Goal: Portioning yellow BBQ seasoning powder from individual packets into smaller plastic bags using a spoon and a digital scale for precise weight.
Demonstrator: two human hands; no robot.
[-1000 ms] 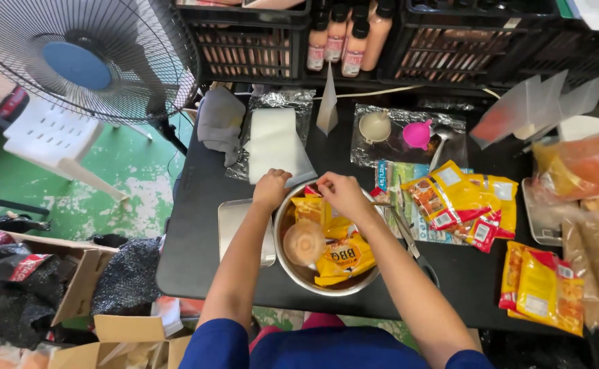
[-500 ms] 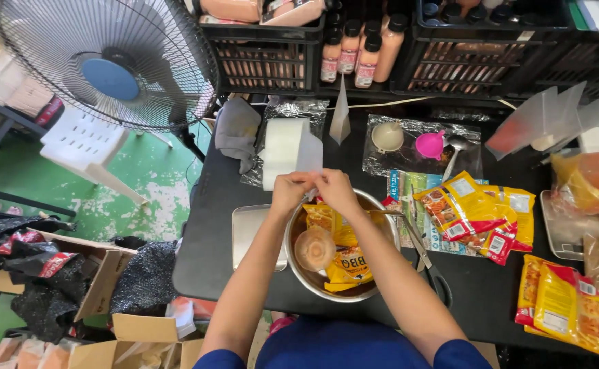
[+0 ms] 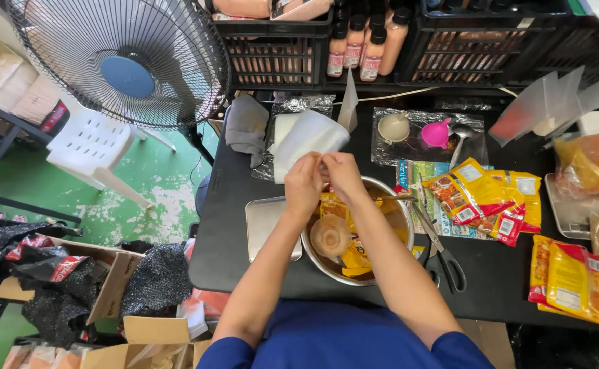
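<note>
My left hand [image 3: 304, 179] and my right hand [image 3: 342, 172] are together above the far rim of a metal bowl [image 3: 401, 216]. Both pinch the lower edge of a clear plastic bag [image 3: 308, 139] that stands up just beyond them. Inside the bowl lie a round noodle block [image 3: 329, 236] and several yellow packets [image 3: 358, 256]. A small metal tray [image 3: 264, 226] sits left of the bowl, partly under my left forearm.
Scissors [image 3: 443, 254] lie right of the bowl. Yellow and red snack packets [image 3: 485, 196] and more packets [image 3: 573, 280] cover the right side. A pink funnel [image 3: 435, 133], a white cup [image 3: 393, 126], bottle crates [image 3: 364, 45] and a standing fan [image 3: 127, 65] are behind.
My hands rose from the bowl and came together, lifting the clear bag upright. The view has shifted a little to the left.
</note>
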